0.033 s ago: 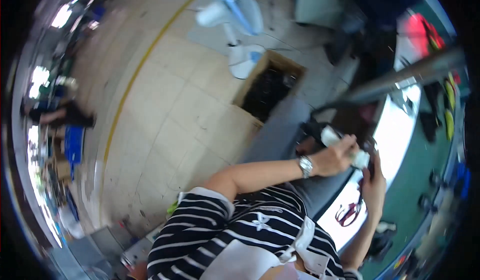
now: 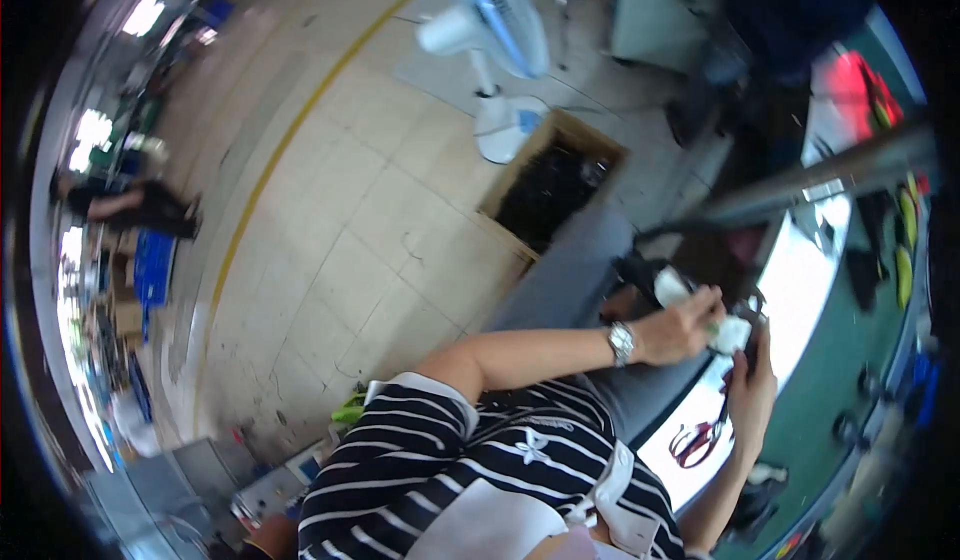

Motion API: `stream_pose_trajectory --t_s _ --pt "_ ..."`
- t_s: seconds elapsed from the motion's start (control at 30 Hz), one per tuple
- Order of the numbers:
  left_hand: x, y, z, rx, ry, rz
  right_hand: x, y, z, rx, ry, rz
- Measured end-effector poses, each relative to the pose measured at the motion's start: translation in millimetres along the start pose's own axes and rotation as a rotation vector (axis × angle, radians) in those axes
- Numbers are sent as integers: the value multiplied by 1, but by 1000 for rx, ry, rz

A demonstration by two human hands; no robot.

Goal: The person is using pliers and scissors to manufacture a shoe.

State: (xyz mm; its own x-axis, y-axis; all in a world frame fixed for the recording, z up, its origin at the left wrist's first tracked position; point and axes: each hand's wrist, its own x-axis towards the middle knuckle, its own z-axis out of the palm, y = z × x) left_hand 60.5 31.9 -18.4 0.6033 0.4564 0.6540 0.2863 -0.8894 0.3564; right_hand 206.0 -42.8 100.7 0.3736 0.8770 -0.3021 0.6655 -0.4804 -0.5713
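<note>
My left hand (image 2: 682,328), with a metal watch on its wrist, is closed over the bright work surface's near edge. White, soft-looking material (image 2: 671,286) shows on its far side. A second white piece (image 2: 731,336) sits between my two hands, touching the left fingertips; I cannot tell if both are one thing. My right hand (image 2: 752,385) is curled beside that piece, thumb and fingers raised around it. A small dark looped thing (image 2: 755,305) stands out past the right fingers, its kind unclear. Thin dark-red loops (image 2: 694,444) lie on the bright surface (image 2: 800,270) below.
A grey post (image 2: 850,172) crosses beyond my hands. Right of the bright strip runs a green tabletop (image 2: 850,360) with dark items. A cardboard box (image 2: 515,175) of black pieces and a white fan (image 2: 497,125) stand on the floor. Another person (image 2: 790,20) is at the far right.
The whole view has shifted slightly, so the scene sits a little further right. My hands keep nearly the same pose around the white piece.
</note>
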Motion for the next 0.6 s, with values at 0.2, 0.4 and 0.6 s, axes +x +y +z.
stream_pose_trajectory --t_s 0.2,0.4,0.6 --pt "-14 10 2 100 -40 16 -4 20 24 -361 -23 -35" --pt "0 7 -6 41 -57 20 -9 4 20 -263 179 -120" --pt "13 6 -25 18 -282 -238 -4 27 28 -467 86 -165"
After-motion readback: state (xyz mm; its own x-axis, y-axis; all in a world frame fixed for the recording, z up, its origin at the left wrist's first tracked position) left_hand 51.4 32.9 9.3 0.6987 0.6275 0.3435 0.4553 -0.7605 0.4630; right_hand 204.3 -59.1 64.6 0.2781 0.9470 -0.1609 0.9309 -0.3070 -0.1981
